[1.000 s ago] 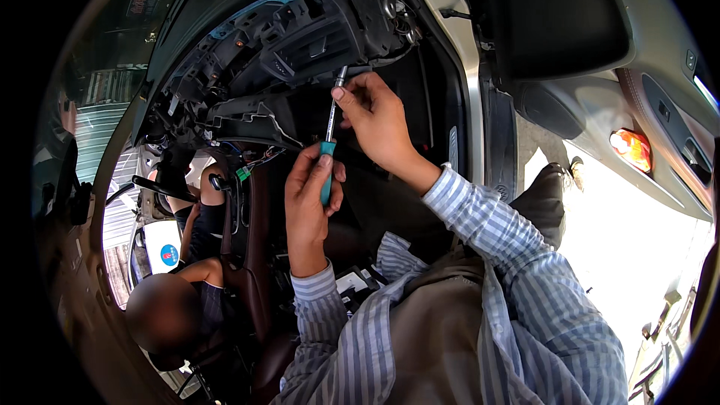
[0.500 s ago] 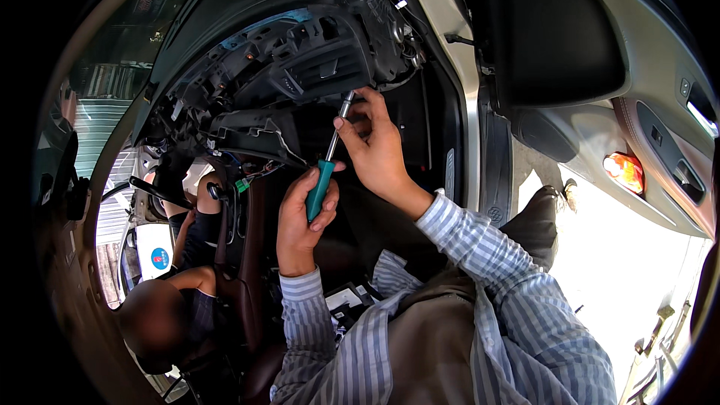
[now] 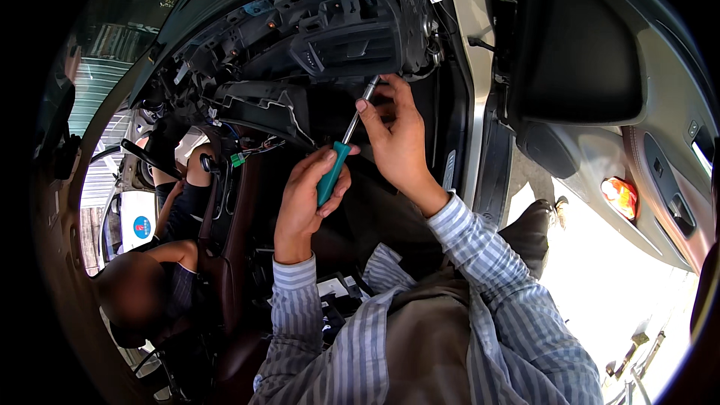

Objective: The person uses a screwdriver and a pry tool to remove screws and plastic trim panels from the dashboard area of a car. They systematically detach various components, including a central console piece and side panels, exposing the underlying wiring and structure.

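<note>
My left hand (image 3: 300, 199) is wrapped round the teal handle of a nut driver (image 3: 333, 172). Its silver shaft slants up and to the right. Near the top of that shaft, my right hand (image 3: 396, 131) pinches the tool between thumb and fingers. The tip is beside the lower edge of a black air vent (image 3: 352, 52) in the stripped dashboard; whether it sits on a fastener is hidden by my fingers. Below the vent, to the left of the shaft, hangs a dark open panel (image 3: 262, 109) with a jagged pale edge.
A green connector (image 3: 238, 159) dangles with loose wires left of my hands. Further left, a person (image 3: 180, 255) sits beyond a dark red seat (image 3: 241, 255). The open car door (image 3: 660, 172) stands at the right, with an orange-red package (image 3: 620, 197) in its pocket.
The whole view has shifted, so the dashboard and both hands appear further right and slightly higher. Both hands keep hold of the nut driver, its tip still beside the vent.
</note>
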### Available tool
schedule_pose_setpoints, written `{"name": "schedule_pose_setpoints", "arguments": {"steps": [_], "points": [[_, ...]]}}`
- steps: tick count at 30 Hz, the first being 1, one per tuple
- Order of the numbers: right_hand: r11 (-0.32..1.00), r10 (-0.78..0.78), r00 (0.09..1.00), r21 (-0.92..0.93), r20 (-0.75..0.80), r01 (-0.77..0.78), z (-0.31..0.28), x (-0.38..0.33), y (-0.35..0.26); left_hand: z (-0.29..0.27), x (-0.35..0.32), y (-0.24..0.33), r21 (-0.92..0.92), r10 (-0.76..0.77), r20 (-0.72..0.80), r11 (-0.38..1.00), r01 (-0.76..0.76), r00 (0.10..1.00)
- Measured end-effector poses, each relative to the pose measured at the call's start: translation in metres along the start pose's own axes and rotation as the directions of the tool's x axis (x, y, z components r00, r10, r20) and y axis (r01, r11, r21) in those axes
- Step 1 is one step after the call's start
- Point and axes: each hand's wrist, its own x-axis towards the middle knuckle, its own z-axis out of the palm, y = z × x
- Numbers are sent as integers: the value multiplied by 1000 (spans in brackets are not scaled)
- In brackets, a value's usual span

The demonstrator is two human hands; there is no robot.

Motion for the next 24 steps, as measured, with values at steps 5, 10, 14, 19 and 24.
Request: {"name": "schedule_pose_setpoints", "arguments": {"steps": [5,10,14,19,24], "points": [[997,23,1000,76,13,-24,1,1,7,-2,1,-1,26,16,12,1000,-16,1000],[1000,26,998,-10,52,-25,1,-8,6,-7,1,-7,-3,9,5,1000,-9,1000],[997,69,996,-29,49,-67,6,-13,-3,-5,0,-7,-23,-5,-12,1000,5,1000],[999,5,1000,-39,23,-4,7,-4,11,-8,2,-6,44,14,-11,999,-13,1000],[995,49,998,89,33,-52,5,1,12,-9,2,-4,64,26,-11,998,-25,1000]]}}
